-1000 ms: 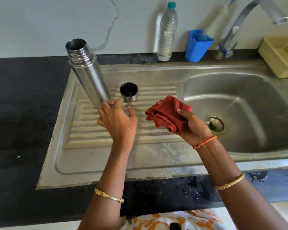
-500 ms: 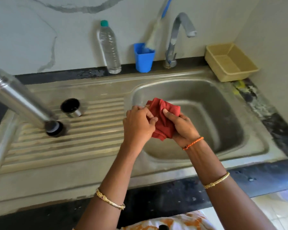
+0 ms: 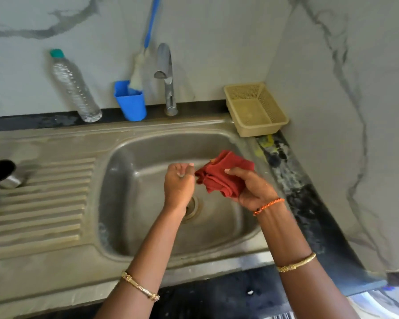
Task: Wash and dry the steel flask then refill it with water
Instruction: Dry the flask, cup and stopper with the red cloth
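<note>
Hands over the sink (image 3: 115, 143), red cloth (image 3: 224, 174) in the right one.

The right hand (image 3: 255, 192) has its grip around the bunched cloth above the basin; the left hand (image 3: 179, 183) is just beside it, fingers curled, with no clear hold on the fabric. A steel cup (image 3: 4, 173) stands on the ribbed drainboard at the left edge; the flask itself is out of view. A plastic bottle (image 3: 73, 87), blue holder (image 3: 130, 102), tap (image 3: 167, 77) and beige basket (image 3: 255, 109) line the worktop behind.
</note>
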Demonstrator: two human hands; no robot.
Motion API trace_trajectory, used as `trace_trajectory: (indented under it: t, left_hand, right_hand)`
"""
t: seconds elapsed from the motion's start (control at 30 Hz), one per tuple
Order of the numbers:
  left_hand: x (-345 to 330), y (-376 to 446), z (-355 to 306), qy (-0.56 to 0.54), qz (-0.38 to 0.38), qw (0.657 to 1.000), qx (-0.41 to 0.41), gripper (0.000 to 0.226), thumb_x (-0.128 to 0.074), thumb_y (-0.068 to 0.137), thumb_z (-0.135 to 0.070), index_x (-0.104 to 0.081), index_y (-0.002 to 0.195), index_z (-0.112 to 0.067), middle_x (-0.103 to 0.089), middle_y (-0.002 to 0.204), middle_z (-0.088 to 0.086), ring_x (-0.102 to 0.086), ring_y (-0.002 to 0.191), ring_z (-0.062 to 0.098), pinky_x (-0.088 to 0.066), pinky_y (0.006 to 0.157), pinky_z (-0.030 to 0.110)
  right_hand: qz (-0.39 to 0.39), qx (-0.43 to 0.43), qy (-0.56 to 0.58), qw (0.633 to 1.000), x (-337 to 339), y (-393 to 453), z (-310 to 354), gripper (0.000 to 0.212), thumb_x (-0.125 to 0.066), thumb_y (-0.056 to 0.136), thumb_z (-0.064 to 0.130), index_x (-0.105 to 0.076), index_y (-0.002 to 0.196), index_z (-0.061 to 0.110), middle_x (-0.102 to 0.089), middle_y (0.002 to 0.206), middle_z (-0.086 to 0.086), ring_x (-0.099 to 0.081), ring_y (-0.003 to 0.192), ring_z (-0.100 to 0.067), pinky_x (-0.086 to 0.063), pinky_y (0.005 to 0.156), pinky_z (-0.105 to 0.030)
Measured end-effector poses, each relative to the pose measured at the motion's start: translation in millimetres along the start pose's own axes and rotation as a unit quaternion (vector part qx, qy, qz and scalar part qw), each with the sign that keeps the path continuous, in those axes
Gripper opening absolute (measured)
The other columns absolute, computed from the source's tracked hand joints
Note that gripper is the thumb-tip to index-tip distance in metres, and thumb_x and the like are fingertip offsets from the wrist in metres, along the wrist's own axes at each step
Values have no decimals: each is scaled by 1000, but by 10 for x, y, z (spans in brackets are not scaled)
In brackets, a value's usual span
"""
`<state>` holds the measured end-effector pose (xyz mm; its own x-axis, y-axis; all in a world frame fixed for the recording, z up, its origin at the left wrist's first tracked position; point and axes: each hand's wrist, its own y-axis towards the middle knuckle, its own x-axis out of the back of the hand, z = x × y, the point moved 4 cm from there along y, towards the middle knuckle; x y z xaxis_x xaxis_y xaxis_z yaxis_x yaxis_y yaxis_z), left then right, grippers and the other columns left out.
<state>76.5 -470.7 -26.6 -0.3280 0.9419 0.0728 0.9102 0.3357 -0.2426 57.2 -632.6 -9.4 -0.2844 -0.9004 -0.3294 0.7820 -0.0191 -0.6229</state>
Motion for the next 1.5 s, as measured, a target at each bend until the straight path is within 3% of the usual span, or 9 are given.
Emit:
trace_trajectory:
  t: [0.3,0.4,0.53,0.6,0.7,1.0,1.17,1.37,1.5]
  left_hand:
    - [-1072,585,-479,86,143,986,-2,21,-52,96,-12,-55,77,-20,-62,77,2,-61,76,24,-55,72,30]
    - [-1412,769,-704,155,180,971,-35,10,-58,94,-22,-57,99,-14,-67,98,9,-64,92,26,-54,87,39]
    - [-1774,942,-696,192,247,945,-91,84,-81,74,-36,-34,140,-12,-52,131,12,-54,119,27,-52,91,39]
    - [-1827,956,-619,239,252,929,-127,97,-84,68,-43,-32,146,-17,-43,141,12,-45,129,26,-44,105,43]
    - [-1810,975,-553,245,212,931,-168,81,-85,67,-45,-51,136,-19,-48,137,7,-49,125,22,-45,102,39]
    - [-1795,1063,-506,205,200,947,-147,74,-85,64,-49,-57,129,-26,-59,131,-2,-56,117,18,-49,96,42]
    - [-1789,1062,-514,205,204,948,-132,74,-86,63,-48,-57,128,-27,-63,124,-1,-59,110,21,-52,90,43]
    - [-1796,1035,-531,201,206,949,-126,73,-85,66,-44,-55,130,-27,-62,124,-5,-61,105,18,-53,84,34]
    - [-1791,1034,-525,201,206,949,-129,72,-85,66,-44,-54,130,-28,-61,125,-8,-62,103,16,-47,76,26]
  right_hand:
    - [-149,249,-42,956,348,613,1432,54,-52,79,-16,-56,125,10,-61,107,-10,-58,92,-23,-53,71,-35]
    - [-186,349,-179,901,307,891,1923,48,-51,76,-10,-63,117,12,-65,107,-5,-60,99,-19,-51,92,-36]
    - [-176,460,-340,801,178,1372,2288,49,-48,79,-10,-63,121,10,-65,120,-5,-56,111,-14,-39,100,-18]
    - [-131,501,-465,718,115,1648,2350,51,-51,79,-13,-61,125,8,-60,129,-13,-53,120,-25,-39,107,-32]
    - [-30,368,-659,655,172,2090,2219,60,-60,78,-8,-55,132,18,-46,144,-11,-39,134,-32,-27,113,-47]
    - [-30,231,-722,651,300,2396,2108,64,-56,85,-3,-46,138,31,-27,156,2,-15,146,-26,-14,118,-50]
    - [-144,332,-622,694,167,2243,2248,30,-57,80,10,-68,108,13,-59,124,-12,-53,115,-30,-43,98,-37]
    - [-99,212,-745,624,144,2503,2074,53,-48,94,34,-35,144,21,-22,154,-13,-25,138,-37,-25,113,-51]
    - [-83,181,-726,658,115,2503,2155,57,-52,92,29,-34,145,21,-21,155,-12,-26,138,-37,-25,113,-52]
